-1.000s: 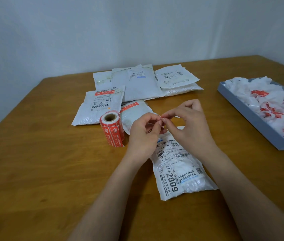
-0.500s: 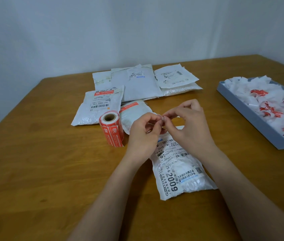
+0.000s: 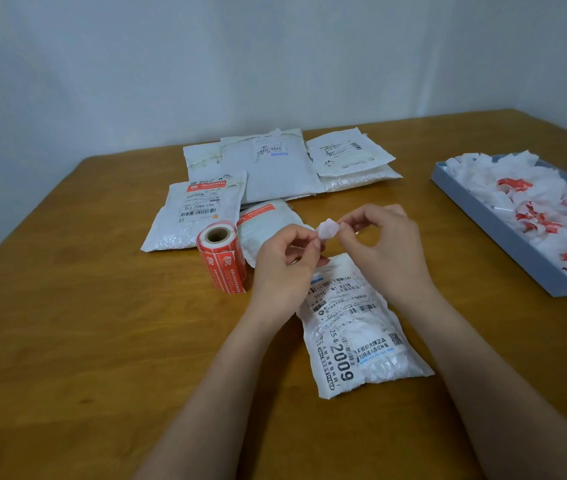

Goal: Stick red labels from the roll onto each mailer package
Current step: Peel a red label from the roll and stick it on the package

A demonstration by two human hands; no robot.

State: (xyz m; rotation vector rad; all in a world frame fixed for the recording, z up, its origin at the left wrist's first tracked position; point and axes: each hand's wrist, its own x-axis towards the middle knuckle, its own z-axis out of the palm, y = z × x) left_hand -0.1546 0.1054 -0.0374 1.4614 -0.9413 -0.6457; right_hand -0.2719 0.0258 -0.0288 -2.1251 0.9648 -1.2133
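Note:
A white mailer (image 3: 355, 334) printed "2009" lies on the table just below both hands. My right hand (image 3: 386, 251) pinches a small pale backing strip (image 3: 328, 229) that stands up between the fingertips. My left hand (image 3: 285, 261) pinches the other part of the label piece; the red label itself is mostly hidden behind its fingers. The red label roll (image 3: 221, 259) stands left of my left hand. Two mailers with red labels lie behind it: one (image 3: 199, 213) at the left and one (image 3: 268, 226) partly under my left hand.
Several more white mailers (image 3: 275, 164) are stacked at the back of the wooden table (image 3: 67, 341). A grey-blue tray (image 3: 504, 230) at the right holds several crumpled white and red backing scraps. A pale wall stands behind the table.
My hands have drawn slightly apart. A pale backing strip now stands peeled up between the fingertips, where before the fingers met closed together.

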